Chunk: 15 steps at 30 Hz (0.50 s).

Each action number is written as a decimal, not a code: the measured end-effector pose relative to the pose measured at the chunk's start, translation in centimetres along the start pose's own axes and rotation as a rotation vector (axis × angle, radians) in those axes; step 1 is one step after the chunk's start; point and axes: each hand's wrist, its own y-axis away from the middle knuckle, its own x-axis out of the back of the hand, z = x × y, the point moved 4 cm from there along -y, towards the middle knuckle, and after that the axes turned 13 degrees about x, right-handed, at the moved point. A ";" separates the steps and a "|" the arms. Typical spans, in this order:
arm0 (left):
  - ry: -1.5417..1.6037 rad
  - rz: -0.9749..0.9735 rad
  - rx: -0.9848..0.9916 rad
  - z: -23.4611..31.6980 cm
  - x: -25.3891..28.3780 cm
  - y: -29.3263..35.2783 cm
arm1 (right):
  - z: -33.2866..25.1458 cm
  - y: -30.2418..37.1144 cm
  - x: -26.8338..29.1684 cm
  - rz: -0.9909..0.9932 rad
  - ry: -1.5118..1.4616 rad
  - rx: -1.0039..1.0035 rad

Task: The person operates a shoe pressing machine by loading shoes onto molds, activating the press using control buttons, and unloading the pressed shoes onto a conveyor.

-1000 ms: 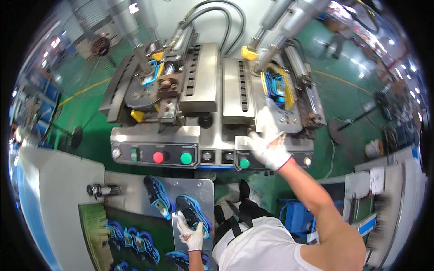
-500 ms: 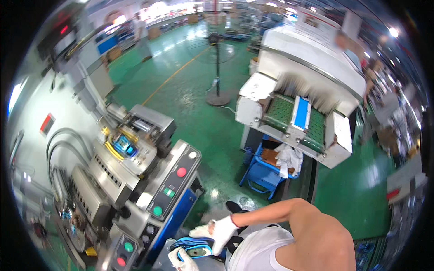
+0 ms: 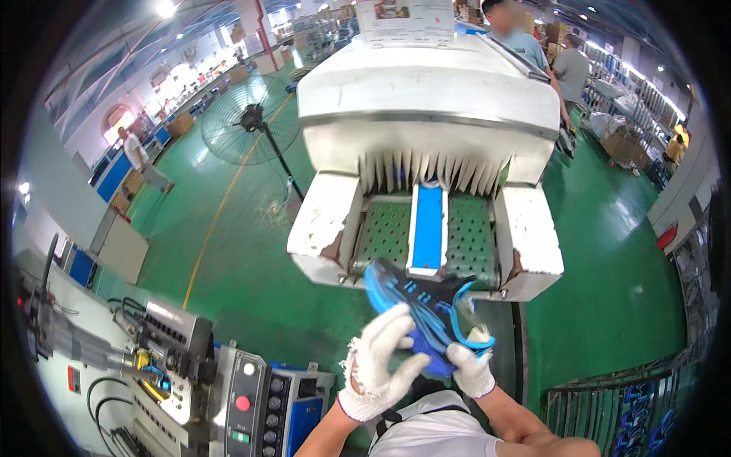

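Observation:
A black and blue sneaker (image 3: 415,301) is up in front of me, toe pointing to the far left and its collar toward my right hand. My right hand (image 3: 474,370), in a white knit glove, closes on its heel end. Below the sneaker's side, a deeper blue piece (image 3: 430,352) shows; whether it belongs to the same shoe I cannot tell. My left hand (image 3: 379,364), gloved too, is beside the sneaker with thumb and fingers spread apart. Its fingertips are close to the shoe's side; contact is unclear.
Just ahead stands a white conveyor machine (image 3: 426,84) with hanging flaps (image 3: 434,169), green perforated belts (image 3: 387,228) and a blue centre strip (image 3: 429,228). A control panel (image 3: 245,396) is at lower left, a fan (image 3: 251,118) beyond. A rack (image 3: 609,411) stands lower right; people (image 3: 518,38) are behind the machine.
My view has swung right, from the button-panel machine to the conveyor. Both hands and the sneaker have come up before the conveyor's mouth. My left hand's fingers have spread.

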 end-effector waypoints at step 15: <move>-0.244 0.319 0.944 -13.6 -2.9 27.4 | -0.4 -44.3 32.0 0.315 1.799 0.162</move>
